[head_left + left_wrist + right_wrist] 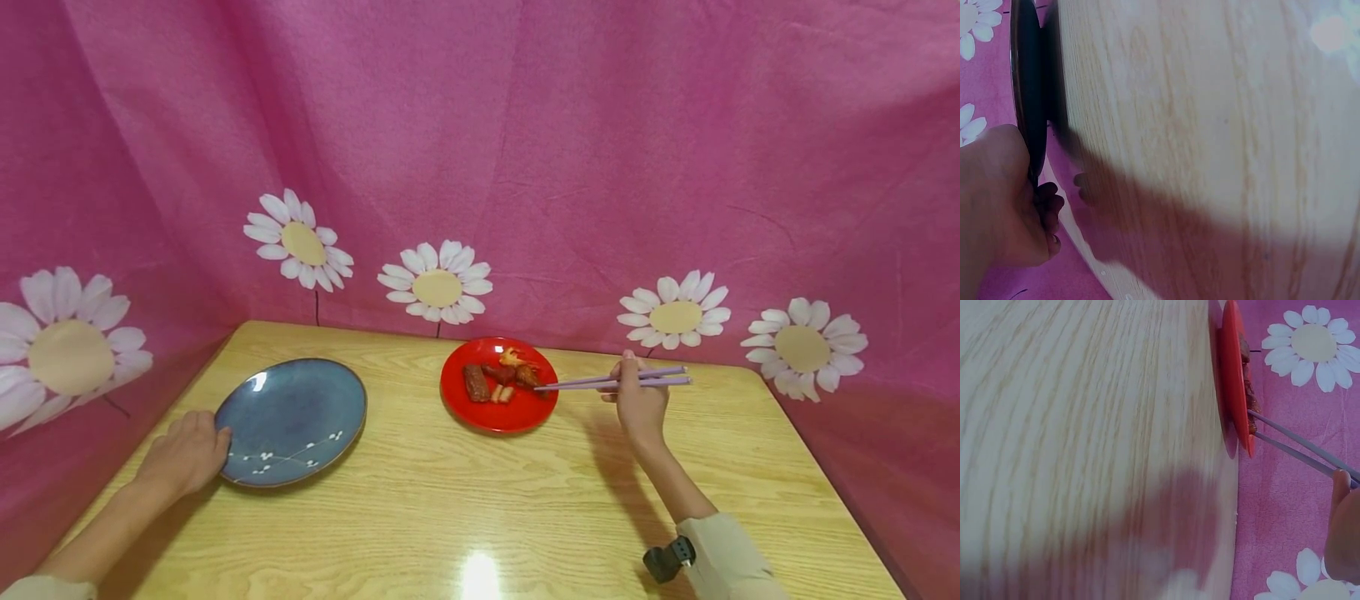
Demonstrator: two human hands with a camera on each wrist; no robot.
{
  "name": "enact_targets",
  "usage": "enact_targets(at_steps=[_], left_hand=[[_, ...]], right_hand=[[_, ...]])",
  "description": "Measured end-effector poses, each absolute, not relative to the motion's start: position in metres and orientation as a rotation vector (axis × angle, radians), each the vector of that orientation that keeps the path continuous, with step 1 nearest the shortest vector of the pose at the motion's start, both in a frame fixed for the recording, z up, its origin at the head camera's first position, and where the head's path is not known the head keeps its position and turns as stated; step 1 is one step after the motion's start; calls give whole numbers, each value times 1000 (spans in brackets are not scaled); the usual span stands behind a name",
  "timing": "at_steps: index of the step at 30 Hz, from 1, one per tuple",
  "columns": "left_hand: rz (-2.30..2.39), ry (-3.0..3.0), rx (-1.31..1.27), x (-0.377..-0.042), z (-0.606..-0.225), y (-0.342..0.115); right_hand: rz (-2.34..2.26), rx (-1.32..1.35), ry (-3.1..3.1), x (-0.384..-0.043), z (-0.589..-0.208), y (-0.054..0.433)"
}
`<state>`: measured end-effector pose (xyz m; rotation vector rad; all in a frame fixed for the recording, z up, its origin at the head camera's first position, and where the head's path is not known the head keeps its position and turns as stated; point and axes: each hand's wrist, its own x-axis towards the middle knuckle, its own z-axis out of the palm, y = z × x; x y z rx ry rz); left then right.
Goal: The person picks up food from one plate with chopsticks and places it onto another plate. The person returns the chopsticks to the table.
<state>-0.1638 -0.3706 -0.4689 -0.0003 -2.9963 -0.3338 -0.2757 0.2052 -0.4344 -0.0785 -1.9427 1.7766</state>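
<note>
My left hand (186, 454) grips the near-left rim of a blue plate (296, 408) with a white blossom pattern. In the left wrist view the plate (1027, 87) is seen edge-on, with curled fingers (1052, 209) below its rim. At the right, my right hand (642, 404) holds a pair of light purple chopsticks (600, 382). Their tips are at a browned piece of food (528, 377) at the right side of a red plate (504, 422). Also on this plate lie a dark brown piece of food (476, 383), short pale pieces (502, 394) and an orange-yellow piece (513, 357).
Both plates are on a light wooden table (420, 508), the red one near its back edge. A pink cloth (525, 167) with large daisies hangs behind and at both sides. A dark device (667, 558) is strapped at the right wrist by the sleeve.
</note>
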Motion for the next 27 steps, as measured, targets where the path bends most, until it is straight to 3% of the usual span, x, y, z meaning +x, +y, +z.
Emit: enact_targets(at_steps=[15,27], left_hand=[[-340,-3009,-2,-164,-469,-371],[-348,-3009,-4,-164,-467,-370]], right_hand=[[1742,68,-1929,-246,-396,200],[1351,168,-2096,-255,-424,224]])
